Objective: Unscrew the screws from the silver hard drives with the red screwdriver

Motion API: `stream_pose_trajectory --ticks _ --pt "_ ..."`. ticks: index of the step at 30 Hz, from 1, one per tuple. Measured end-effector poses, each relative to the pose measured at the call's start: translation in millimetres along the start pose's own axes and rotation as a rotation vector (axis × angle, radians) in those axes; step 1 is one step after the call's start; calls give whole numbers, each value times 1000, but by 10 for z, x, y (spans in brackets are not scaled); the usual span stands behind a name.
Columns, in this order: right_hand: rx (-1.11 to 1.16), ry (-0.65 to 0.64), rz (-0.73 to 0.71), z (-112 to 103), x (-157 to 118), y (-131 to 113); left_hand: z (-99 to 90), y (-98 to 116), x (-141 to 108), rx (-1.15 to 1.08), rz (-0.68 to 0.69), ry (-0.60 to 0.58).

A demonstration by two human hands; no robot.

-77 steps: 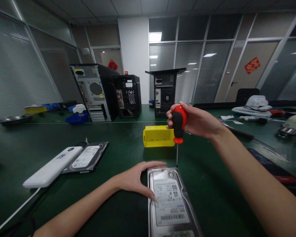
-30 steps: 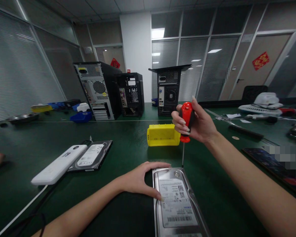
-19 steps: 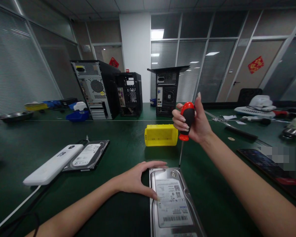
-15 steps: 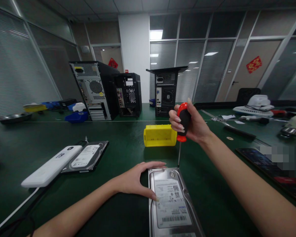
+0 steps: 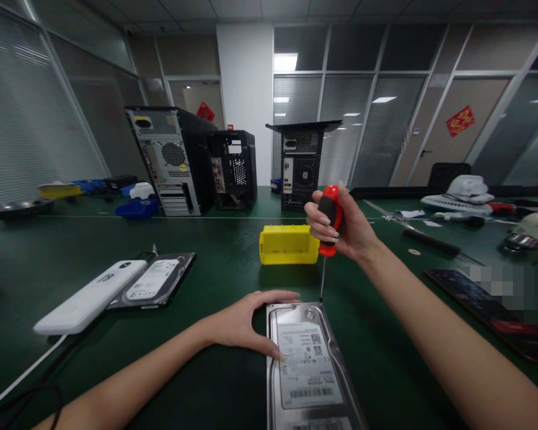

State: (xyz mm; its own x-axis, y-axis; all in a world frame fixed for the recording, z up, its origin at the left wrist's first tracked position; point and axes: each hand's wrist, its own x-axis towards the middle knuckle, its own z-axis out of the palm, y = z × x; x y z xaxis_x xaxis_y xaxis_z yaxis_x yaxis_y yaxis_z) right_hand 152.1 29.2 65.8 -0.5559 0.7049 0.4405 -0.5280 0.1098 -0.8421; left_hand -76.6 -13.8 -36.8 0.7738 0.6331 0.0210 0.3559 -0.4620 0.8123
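Observation:
A silver hard drive (image 5: 311, 364) with a white printed label lies on the green table in front of me. My left hand (image 5: 246, 322) grips its left side, the thumb on the label and the fingers along the far edge. Wrapped around the red and black handle of a screwdriver (image 5: 329, 218) is my right hand (image 5: 341, 224). The screwdriver stands nearly upright, its tip at the far right corner of the drive. Whether a screw sits under the tip is too small to tell. Just beyond the drive is a yellow plastic bin (image 5: 289, 245).
On the left, a white power bank (image 5: 89, 297) with a cable rests against a second hard drive (image 5: 156, 280). Computer cases (image 5: 174, 161) stand at the back, near a blue bin (image 5: 137, 208). A phone-like dark slab (image 5: 484, 310) lies on the right.
The view has shifted slightly. My right hand has turned a little around the screwdriver handle, whose red and black faces show differently. The left hand keeps its hold on the drive.

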Motion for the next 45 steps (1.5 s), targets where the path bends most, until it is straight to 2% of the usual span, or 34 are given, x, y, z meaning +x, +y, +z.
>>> stream_pose_trajectory --ticks 3,9,18,24,31,34,41,45 --pt "-13 -30 7 15 -4 0 -1 12 -3 -4 1 0" --pt "41 48 45 43 10 9 2 51 9 -27 30 8" --pt "44 -4 -25 -26 -17 30 1 74 6 -54 48 -2" --pt "37 63 30 18 -4 18 1 90 0 -36 48 10" --pt "102 -54 1 -64 -4 62 0 61 -6 -42 66 11" --pt "84 -64 7 -54 -14 65 2 51 -7 -30 56 14" --pt "34 45 48 17 5 48 -9 80 -11 -5 26 9" --pt "91 10 34 -43 14 75 -8 93 -12 1 25 9"
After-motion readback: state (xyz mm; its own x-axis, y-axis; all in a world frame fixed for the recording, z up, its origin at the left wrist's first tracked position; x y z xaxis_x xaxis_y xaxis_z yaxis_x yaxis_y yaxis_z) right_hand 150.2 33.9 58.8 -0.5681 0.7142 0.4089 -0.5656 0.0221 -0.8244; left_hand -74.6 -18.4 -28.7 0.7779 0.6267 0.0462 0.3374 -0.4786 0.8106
